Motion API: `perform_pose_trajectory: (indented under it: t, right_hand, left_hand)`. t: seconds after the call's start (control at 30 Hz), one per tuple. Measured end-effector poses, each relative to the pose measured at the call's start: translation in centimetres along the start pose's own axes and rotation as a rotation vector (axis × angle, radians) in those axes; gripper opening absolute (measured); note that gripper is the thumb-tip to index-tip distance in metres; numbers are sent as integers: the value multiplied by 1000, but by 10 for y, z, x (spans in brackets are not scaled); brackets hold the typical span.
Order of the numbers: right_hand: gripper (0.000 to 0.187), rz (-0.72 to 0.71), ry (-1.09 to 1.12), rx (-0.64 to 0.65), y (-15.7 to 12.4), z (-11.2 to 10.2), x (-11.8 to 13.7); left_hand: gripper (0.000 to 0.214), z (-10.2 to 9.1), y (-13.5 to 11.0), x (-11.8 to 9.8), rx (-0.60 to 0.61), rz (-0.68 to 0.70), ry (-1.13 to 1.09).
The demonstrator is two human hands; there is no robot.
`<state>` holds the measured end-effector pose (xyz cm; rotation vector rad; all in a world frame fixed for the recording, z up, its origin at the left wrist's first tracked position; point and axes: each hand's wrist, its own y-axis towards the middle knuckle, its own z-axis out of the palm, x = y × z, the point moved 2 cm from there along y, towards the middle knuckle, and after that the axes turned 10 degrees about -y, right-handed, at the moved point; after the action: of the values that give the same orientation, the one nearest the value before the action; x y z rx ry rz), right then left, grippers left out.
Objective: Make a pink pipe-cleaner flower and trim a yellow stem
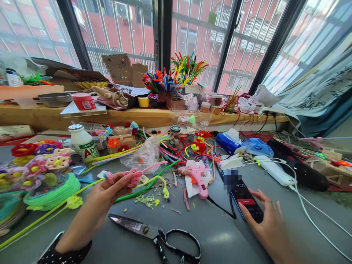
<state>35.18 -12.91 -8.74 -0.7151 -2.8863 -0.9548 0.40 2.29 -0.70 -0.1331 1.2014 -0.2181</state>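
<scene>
My left hand (110, 194) pinches a pink pipe-cleaner flower (134, 178) between thumb and fingers; a pink stem sticks out to the right. Around the lower end of a dark phone (249, 200) is my right hand (268, 223), its thumb over the screen and its fingers at the far side. The screen is lit, with a red bar, and partly blurred. Large black-handled scissors (156, 234) lie on the table between my hands. Beyond them, a pink glue gun (195, 178) rests on white paper. Yellow-green fluff scraps (147, 200) are scattered beside the left hand.
At left stand pipe-cleaner flowers (35, 168) above a green coiled base (53, 192), near a white bottle (81, 143). Further back are a blue tissue pack (230, 142) and a white power strip (275, 170) with trailing cables. Bundled pipe cleaners (162, 82) stand on the window ledge.
</scene>
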Motion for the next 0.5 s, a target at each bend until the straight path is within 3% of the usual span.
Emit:
perform_pose_trajectory:
  t: [0.2, 0.5]
  right_hand:
    - [40, -96, 31, 81, -4, -3, -6]
    - [41, -118, -2, 50, -6, -2, -4]
  left_hand:
    - [27, -1, 2, 1, -67, -27, 5]
    - [39, -4, 7, 4, -259, -95, 18]
